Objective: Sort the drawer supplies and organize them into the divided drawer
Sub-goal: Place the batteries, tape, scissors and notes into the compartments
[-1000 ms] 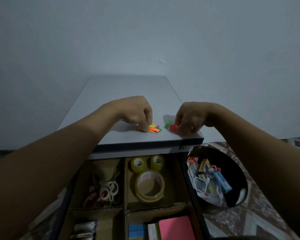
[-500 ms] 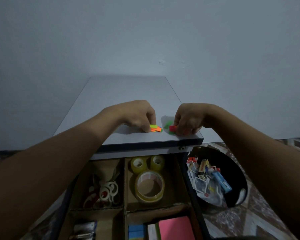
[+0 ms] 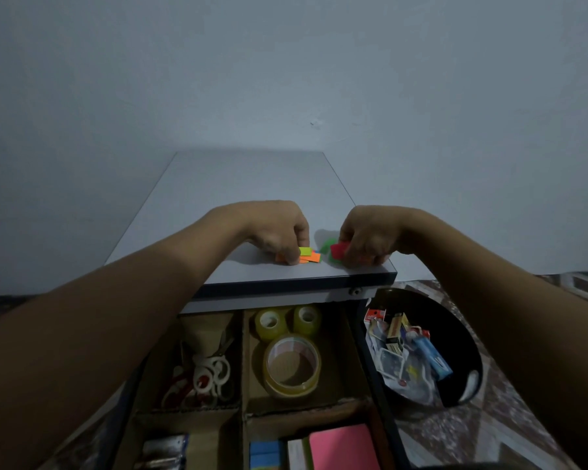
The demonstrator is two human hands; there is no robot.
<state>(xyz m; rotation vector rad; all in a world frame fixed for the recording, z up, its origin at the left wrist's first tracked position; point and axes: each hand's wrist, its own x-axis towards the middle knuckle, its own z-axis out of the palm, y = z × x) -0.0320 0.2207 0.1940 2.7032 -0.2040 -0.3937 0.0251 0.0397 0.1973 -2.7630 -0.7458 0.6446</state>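
**Two hands on coloured paper tabs, above an open divided drawer**

Both hands are seen from above at the near edge of a grey desk (image 3: 245,184). The left hand (image 3: 279,228) is curled, and its thumb and forefinger tips are closed on a small stack (image 3: 308,256) of orange and yellow-green tabs lying flat on the desk. The stack's free end sticks out just to the right of those fingertips. The right hand (image 3: 365,237) is also curled. A red tab (image 3: 339,250) is pinched at its fingertips and lifted slightly off the surface. A green tab (image 3: 326,247) is seen just behind and left of the red one, between the two hands; whether it is gripped cannot be told.

Below the fingers, nearer the viewer, the drawer (image 3: 243,361) is pulled out. Beneath the left fingers, scissors (image 3: 206,371) are laid in the back left compartment. Three tape rolls (image 3: 292,366) are kept in the compartment beside it, under the gap between the hands. A pink pad (image 3: 343,449) is seen in the nearest right compartment. Below the right fingers, outside the drawer, a black bowl (image 3: 462,334) of mixed supplies is set on the floor.
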